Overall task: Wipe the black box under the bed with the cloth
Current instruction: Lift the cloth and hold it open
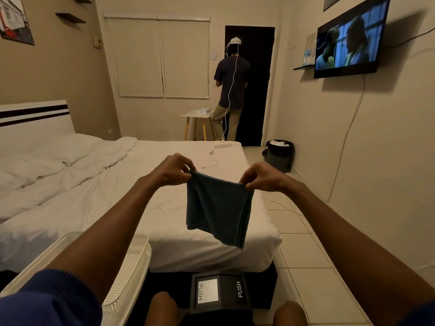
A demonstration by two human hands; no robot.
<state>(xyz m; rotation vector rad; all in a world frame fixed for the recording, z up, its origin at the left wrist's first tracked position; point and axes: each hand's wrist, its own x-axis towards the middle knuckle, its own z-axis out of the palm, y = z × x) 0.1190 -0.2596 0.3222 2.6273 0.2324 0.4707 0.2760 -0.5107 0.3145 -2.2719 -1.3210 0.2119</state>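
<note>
A dark teal cloth (217,209) hangs folded in the air above the foot of the bed. My left hand (173,170) pinches its upper left corner and my right hand (261,177) pinches its upper right corner, so the cloth is stretched between them. Below, at the foot of the bed, stands the black box (220,294) with two flaps marked PUSH. It sits on the floor between my knees, partly under the bed frame. The cloth is well above the box and does not touch it.
The bed (141,196) with white sheets fills the left and middle. A white perforated basket (131,267) stands at lower left. A black bin (280,156) sits by the right wall. A person (231,85) stands at the far doorway. A cable crosses the tiled floor (313,267).
</note>
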